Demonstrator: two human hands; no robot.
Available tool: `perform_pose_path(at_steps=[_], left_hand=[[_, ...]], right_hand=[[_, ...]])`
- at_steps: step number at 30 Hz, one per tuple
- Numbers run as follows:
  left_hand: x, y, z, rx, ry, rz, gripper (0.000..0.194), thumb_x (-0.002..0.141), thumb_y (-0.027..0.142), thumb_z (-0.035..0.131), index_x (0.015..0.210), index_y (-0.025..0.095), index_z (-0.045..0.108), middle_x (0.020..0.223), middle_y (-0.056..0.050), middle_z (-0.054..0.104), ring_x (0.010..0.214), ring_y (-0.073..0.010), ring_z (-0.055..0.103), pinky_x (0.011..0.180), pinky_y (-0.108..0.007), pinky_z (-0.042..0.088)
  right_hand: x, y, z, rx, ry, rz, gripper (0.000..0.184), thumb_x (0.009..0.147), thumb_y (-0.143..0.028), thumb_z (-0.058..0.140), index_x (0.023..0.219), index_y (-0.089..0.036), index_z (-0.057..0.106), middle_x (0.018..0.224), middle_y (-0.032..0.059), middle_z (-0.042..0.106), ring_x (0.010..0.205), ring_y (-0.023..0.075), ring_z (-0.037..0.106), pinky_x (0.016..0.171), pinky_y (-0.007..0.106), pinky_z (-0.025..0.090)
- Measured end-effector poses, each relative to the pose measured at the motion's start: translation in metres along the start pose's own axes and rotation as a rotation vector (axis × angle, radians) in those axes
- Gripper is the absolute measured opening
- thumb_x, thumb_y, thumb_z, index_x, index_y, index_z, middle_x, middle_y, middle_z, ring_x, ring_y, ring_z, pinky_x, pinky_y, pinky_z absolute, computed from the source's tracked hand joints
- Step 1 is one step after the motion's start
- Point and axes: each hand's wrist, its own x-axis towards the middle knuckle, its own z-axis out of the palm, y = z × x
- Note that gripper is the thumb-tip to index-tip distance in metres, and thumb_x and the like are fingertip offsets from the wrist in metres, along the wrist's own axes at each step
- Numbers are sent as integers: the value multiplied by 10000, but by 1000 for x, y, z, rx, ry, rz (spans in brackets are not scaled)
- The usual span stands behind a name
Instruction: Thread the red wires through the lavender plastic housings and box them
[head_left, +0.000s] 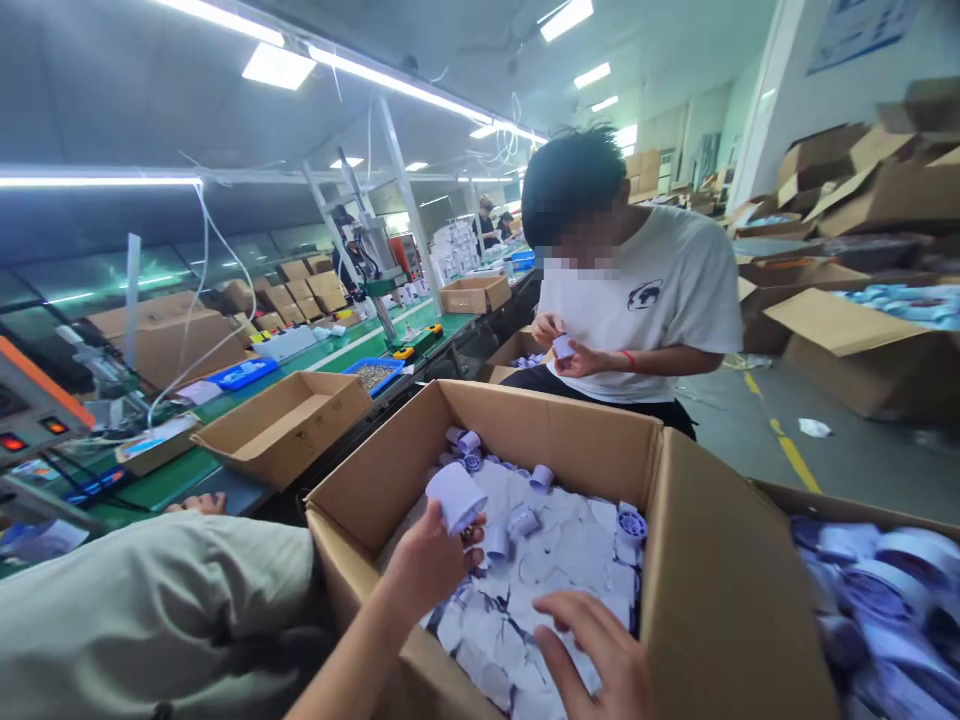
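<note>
My left hand [427, 560] grips a pale lavender, cup-shaped plastic part [455, 494], held tilted above a large cardboard box [540, 410]. My right hand [596, 655] hovers over the near side of that box, thumb and fingers apart, holding nothing. Under both hands, white sheet-like pieces [570, 525] cover much of the box's contents. Several similar lavender parts lie on them, among them a small cylinder [541, 478] and a ribbed round one [631, 525] at the right wall.
Opposite sits a co-worker [637, 300] handling a small white part [562, 347]. Left is a green workbench [247, 400] with an open carton [285, 425] overhanging it. Another person's hand [201, 503] rests nearby. More lavender parts [885, 590] fill a box at right.
</note>
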Motion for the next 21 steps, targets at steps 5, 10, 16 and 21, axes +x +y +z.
perform_pose_path(at_steps=[5, 10, 16, 21], left_hand=[[-58, -42, 47, -283, -141, 44, 646, 579, 726, 726, 974, 215, 704, 1023, -96, 687, 951, -247, 611, 873, -365, 457], [-76, -52, 65, -350, -223, 73, 575, 612, 693, 736, 948, 226, 746, 1025, -94, 714, 1060, -283, 603, 894, -370, 456], [-90, -63, 67, -372, -333, 92, 583, 675, 673, 706, 1050, 227, 715, 1028, -84, 706, 948, -254, 639, 870, -391, 482], [-92, -73, 63, -156, -298, 156, 709, 553, 645, 811, 1075, 190, 665, 946, -91, 683, 863, -238, 627, 804, -347, 479]], right_hand=[[-2, -26, 0, -101, -1, 19, 180, 960, -333, 484, 1002, -251, 639, 855, 38, 630, 749, 180, 657, 634, 271, 567], [-11, -24, -11, -145, -123, 0, 194, 858, -135, 527, 894, -253, 677, 801, 27, 545, 704, 193, 600, 605, 306, 545], [-17, -20, -28, 590, -166, 343, 158, 885, -372, 607, 942, -253, 694, 807, -10, 472, 650, 136, 559, 534, 230, 512], [-26, -18, -41, 960, -217, 544, 344, 779, -526, 724, 949, -227, 732, 773, 4, 569, 669, 139, 566, 635, 264, 520]])
